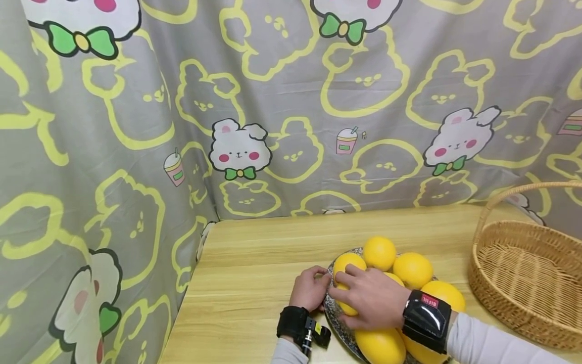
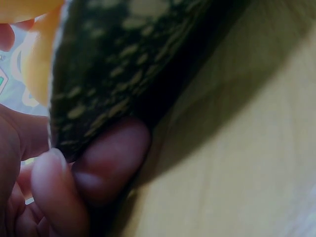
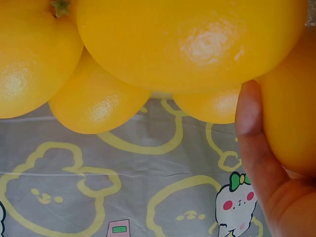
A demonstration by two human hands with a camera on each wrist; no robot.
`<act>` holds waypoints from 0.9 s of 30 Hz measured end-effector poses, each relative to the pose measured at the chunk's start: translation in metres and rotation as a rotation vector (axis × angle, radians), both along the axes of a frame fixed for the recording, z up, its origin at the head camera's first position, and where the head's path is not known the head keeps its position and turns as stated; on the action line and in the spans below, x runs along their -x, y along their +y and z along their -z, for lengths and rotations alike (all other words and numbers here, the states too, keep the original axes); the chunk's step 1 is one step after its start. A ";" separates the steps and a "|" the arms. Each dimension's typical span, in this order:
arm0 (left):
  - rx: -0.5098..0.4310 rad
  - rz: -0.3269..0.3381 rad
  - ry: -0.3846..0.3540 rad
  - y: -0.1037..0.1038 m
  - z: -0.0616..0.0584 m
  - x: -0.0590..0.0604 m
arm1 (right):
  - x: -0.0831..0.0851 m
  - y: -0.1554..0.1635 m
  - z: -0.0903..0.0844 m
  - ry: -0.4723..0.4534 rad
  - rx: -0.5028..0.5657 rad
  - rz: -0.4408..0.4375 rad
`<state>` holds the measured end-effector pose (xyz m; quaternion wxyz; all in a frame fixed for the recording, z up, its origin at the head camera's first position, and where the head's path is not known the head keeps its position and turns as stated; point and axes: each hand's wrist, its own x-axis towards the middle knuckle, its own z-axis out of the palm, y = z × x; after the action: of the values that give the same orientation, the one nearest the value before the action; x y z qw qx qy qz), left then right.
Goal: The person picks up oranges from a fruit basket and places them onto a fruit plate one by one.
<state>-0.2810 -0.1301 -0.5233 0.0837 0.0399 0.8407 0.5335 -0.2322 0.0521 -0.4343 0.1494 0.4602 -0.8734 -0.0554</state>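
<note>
A dark speckled plate (image 1: 335,317) piled with several yellow citrus fruits (image 1: 413,269) sits on the wooden table (image 1: 254,263), near its front edge. My left hand (image 1: 310,289) pinches the plate's left rim. In the left wrist view its fingers (image 2: 106,165) clamp the speckled plate edge (image 2: 123,64). My right hand (image 1: 370,298) lies over the left side of the pile, its fingers curled round one yellow fruit (image 1: 346,307). In the right wrist view a finger (image 3: 252,143) wraps that fruit (image 3: 291,118), with other fruits (image 3: 187,39) close above.
A woven wicker basket (image 1: 482,283) with an arched handle stands on the table to the right of the plate. A grey cloth with yellow rabbit outlines (image 1: 273,101) hangs behind and drapes down the left side. Bare tabletop lies left of and behind the plate.
</note>
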 end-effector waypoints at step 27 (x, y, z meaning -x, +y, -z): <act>0.007 0.015 0.001 -0.001 0.000 -0.001 | 0.002 -0.001 0.006 -0.156 0.004 -0.002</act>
<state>-0.2804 -0.1308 -0.5235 0.0873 0.0462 0.8423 0.5300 -0.2346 0.0507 -0.4400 0.0819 0.4638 -0.8820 -0.0173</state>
